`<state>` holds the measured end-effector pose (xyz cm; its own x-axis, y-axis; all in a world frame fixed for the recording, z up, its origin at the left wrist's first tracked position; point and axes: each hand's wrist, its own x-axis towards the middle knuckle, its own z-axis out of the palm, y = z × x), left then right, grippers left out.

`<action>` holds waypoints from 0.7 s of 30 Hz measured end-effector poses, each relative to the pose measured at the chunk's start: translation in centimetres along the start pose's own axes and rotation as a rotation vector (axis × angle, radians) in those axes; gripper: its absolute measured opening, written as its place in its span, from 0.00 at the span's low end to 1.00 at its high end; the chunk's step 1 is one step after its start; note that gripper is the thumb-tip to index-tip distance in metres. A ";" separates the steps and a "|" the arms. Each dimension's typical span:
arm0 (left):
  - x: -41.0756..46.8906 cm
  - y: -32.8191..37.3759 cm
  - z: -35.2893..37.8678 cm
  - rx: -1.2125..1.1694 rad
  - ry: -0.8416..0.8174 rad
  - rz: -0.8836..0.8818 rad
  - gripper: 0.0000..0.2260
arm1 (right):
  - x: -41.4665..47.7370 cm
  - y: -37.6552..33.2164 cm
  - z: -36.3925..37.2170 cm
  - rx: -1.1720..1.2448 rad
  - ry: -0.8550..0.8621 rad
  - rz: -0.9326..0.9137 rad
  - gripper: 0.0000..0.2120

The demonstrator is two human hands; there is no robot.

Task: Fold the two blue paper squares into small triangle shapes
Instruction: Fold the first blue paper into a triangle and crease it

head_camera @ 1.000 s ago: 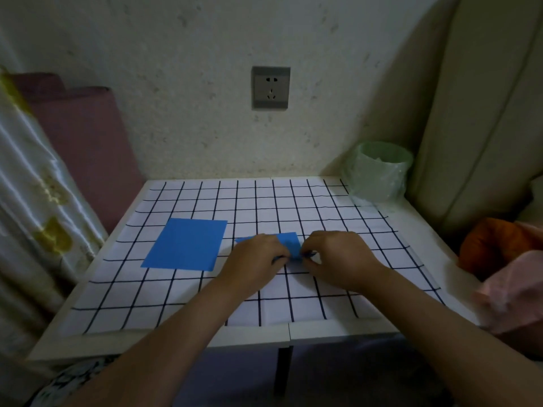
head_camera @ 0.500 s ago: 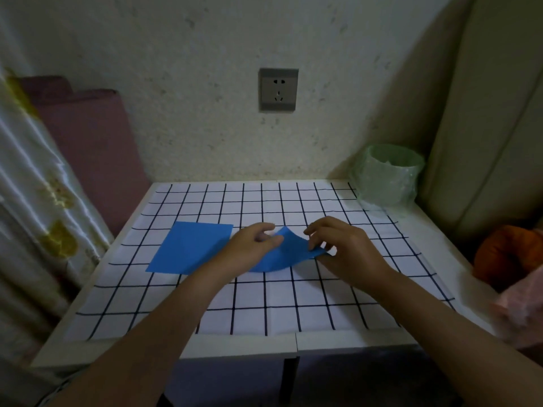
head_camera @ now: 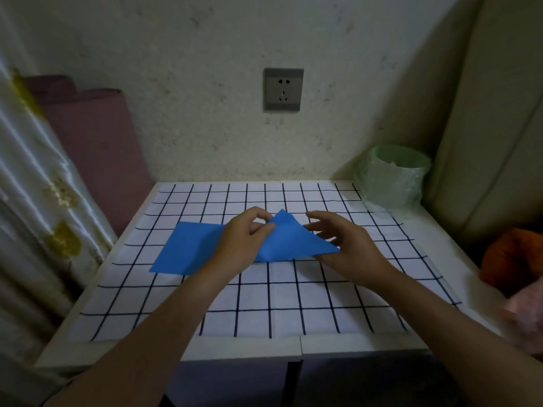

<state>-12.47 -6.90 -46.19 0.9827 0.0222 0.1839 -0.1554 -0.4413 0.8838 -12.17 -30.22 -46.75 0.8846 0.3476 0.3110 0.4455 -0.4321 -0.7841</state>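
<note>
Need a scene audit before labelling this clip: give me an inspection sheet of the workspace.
Surface: white table under a black-grid sheet.
Job's things: flat blue square lies unfolded at left; folded blue paper, triangular, is between the hands.
Clutter: green bagged bin at back right corner.
Grippers: left hand pinches the triangle's left edge; right hand, fingers spread, is at its right corner.
Cables: nothing seen; wall socket unused.
Surroundings: curtain left, orange cloth right.
</note>
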 end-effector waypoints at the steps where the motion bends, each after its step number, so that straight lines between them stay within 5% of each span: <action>1: 0.0 0.1 0.0 -0.023 0.033 0.020 0.07 | 0.0 0.1 0.0 -0.005 0.011 -0.001 0.31; 10: -0.4 1.1 -1.1 -0.203 0.060 0.204 0.10 | 0.2 0.2 -0.6 -0.037 0.049 -0.086 0.11; 13: -0.9 1.4 -1.7 -0.177 0.058 0.240 0.13 | 0.2 -0.2 -1.0 -0.236 0.111 -0.177 0.09; 18: -1.9 1.0 -3.7 0.343 -0.054 0.373 0.16 | -0.2 0.0 -1.3 -0.670 0.027 -0.420 0.18; 21: -2.9 0.3 -4.0 0.530 -0.188 0.375 0.23 | -0.3 -0.1 -0.2 -0.868 -0.034 -0.468 0.15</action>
<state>-15.78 -3.52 -44.77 0.8800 -0.3539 0.3167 -0.4664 -0.7701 0.4352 -12.48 -30.47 -46.68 0.5948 0.6570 0.4631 0.7083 -0.7009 0.0846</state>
